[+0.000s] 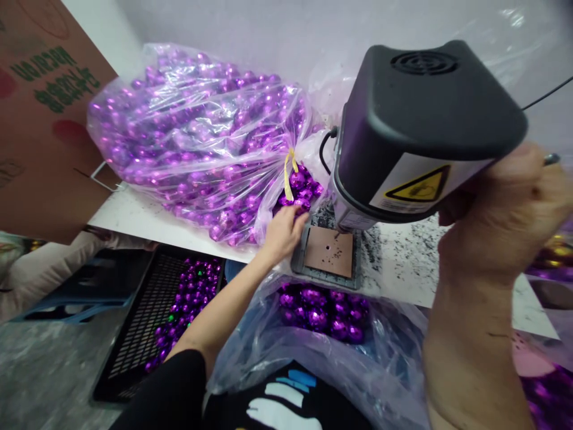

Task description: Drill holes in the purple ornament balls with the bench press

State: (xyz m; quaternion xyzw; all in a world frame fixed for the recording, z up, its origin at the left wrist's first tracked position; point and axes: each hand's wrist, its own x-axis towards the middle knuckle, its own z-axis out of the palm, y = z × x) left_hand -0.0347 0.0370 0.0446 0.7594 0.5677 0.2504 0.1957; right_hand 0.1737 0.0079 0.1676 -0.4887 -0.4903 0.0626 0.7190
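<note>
My left hand (284,232) is at the mouth of a clear plastic bag, its fingers curled against the shiny purple faceted balls (305,186). Which ball the fingers grip is partly hidden. A black bench drill press (441,113) stands to the right, with a yellow warning label on its housing. Beside that housing, my right hand (505,200) is closed round a handle whose dark end (551,159) shows; most of the fingers are hidden. Below the drill head lies a brown square board (329,251) with a small hole and dark crumbs, on the metal base (357,280).
The large bag of purple balls (192,143) has a yellow tie (290,173). More balls (320,312) lie in plastic on my lap. A black crate (134,340) holds purple and a few green balls. A cardboard box (45,131) and someone's arm (49,263) are at left.
</note>
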